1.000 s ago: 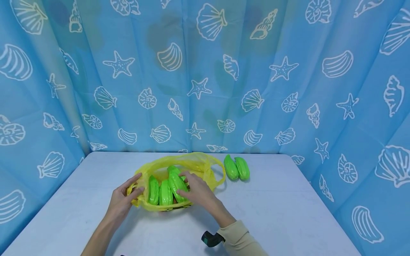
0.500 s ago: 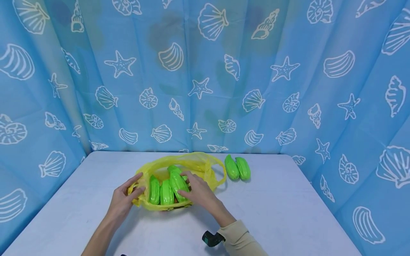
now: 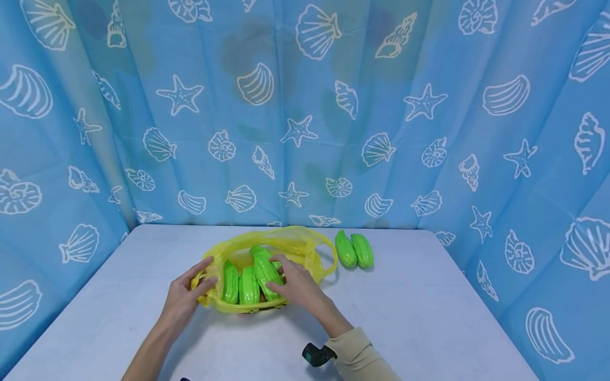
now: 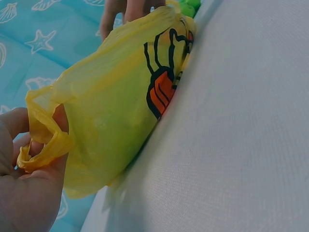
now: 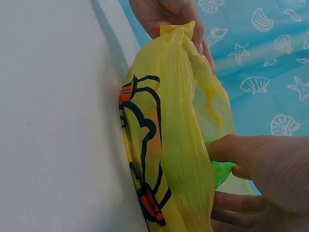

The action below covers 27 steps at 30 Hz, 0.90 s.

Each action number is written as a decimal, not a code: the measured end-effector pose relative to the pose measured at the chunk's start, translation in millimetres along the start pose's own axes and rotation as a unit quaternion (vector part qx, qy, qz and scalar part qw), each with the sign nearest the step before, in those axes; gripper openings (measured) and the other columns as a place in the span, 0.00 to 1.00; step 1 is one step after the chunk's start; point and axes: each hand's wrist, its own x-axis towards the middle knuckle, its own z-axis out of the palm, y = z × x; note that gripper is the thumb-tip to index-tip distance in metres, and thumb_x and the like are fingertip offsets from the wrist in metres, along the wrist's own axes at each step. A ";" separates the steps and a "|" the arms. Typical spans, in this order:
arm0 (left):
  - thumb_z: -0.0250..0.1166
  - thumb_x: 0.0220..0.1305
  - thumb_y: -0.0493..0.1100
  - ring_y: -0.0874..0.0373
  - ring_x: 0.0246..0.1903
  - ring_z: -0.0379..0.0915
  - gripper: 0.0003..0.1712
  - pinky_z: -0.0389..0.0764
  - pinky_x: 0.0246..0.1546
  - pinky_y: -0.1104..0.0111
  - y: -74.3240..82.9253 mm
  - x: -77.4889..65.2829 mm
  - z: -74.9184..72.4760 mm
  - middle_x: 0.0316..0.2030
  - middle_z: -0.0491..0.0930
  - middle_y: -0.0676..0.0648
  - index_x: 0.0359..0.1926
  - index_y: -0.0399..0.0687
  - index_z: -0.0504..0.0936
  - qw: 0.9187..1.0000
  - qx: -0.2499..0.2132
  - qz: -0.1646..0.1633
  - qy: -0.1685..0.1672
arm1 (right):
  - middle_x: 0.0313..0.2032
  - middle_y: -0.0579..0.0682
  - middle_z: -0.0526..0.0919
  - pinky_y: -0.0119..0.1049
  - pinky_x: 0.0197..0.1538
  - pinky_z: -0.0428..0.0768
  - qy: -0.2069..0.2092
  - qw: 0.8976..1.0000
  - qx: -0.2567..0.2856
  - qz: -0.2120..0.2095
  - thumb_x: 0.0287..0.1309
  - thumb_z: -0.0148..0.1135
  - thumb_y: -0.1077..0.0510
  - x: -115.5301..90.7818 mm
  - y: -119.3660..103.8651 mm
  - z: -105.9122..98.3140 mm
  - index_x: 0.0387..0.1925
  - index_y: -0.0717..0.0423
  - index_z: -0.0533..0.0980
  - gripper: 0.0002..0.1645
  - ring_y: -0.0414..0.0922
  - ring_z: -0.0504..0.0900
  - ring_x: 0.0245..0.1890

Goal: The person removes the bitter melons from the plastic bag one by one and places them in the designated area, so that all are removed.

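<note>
A yellow plastic carrier bag lies with its mouth wide on the table. Several glossy bright green vegetables shaped like bitter melons are inside; two of them, the left one and the middle one, lie side by side. My left hand grips the bag's left edge, its fingers through the handle in the left wrist view. My right hand reaches into the mouth and holds the rightmost bitter melon between thumb and fingers. The bag's wall hides most of that melon in the right wrist view.
Two more green bitter melons lie together on the white table, behind and right of the bag. The bag's right handle loops out near them. A blue curtain with white shell prints hangs behind and beside the table.
</note>
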 end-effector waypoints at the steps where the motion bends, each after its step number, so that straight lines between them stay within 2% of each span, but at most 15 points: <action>1: 0.65 0.66 0.52 0.58 0.61 0.59 0.37 0.77 0.48 0.83 0.0 0.4 0.0 0.76 0.52 0.50 0.73 0.61 0.62 1.000 -0.002 0.001 -0.001 | 0.45 0.52 0.84 0.33 0.38 0.80 0.000 1.000 0.002 -0.001 0.61 0.66 0.49 -0.5 -0.4 -0.6 0.65 0.47 0.67 0.33 0.46 0.82 0.44; 11: 0.64 0.66 0.50 0.62 0.58 0.61 0.36 0.78 0.46 0.82 -0.5 1.3 -1.4 0.75 0.52 0.51 0.73 0.60 0.62 1.000 -0.024 0.000 -0.009 | 0.45 0.53 0.84 0.29 0.36 0.79 0.008 1.000 0.012 -0.014 0.61 0.67 0.50 -2.7 -2.2 -6.6 0.65 0.49 0.67 0.33 0.46 0.83 0.44; 19: 0.63 0.68 0.48 0.60 0.60 0.59 0.35 0.78 0.47 0.82 0.2 1.6 -1.1 0.76 0.51 0.51 0.73 0.61 0.62 1.000 -0.020 0.001 -0.006 | 0.45 0.52 0.83 0.29 0.37 0.80 0.023 0.999 0.011 -0.025 0.61 0.67 0.51 -3.6 -3.1 -12.3 0.65 0.50 0.67 0.33 0.45 0.82 0.44; 27: 0.63 0.68 0.50 0.59 0.61 0.58 0.36 0.77 0.46 0.82 -0.8 1.0 -1.5 0.76 0.49 0.50 0.74 0.61 0.61 1.000 -0.013 0.001 -0.007 | 0.45 0.51 0.83 0.29 0.38 0.80 0.028 0.999 0.017 -0.013 0.61 0.66 0.49 -6.1 -8.4 -20.5 0.65 0.48 0.67 0.33 0.45 0.82 0.45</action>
